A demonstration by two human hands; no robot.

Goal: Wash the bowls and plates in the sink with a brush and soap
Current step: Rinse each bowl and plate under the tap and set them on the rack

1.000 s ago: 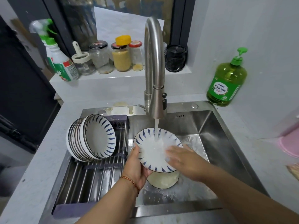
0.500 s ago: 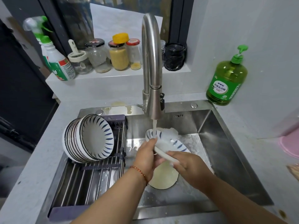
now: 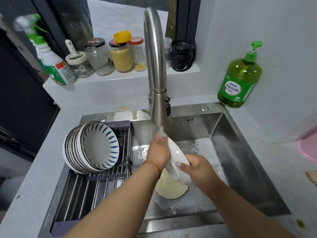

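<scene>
A white bowl with blue stripes is held on edge over the steel sink, its white underside facing me. My left hand grips its upper left rim, right under the water stream from the tap. My right hand holds the lower right side, thumb on the underside. Below them a pale round dish lies in the basin, partly hidden. Several washed striped bowls stand on edge on the drying rack at the left. A green soap bottle stands at the back right. No brush is in view.
Jars and a spray bottle line the window ledge behind the tap. A pink object lies on the counter at the right edge. Foamy water covers the basin floor.
The bowl has been turned from face-up under the stream to standing on edge with its underside toward me. Both hands shifted along its rim; the view moved slightly.
</scene>
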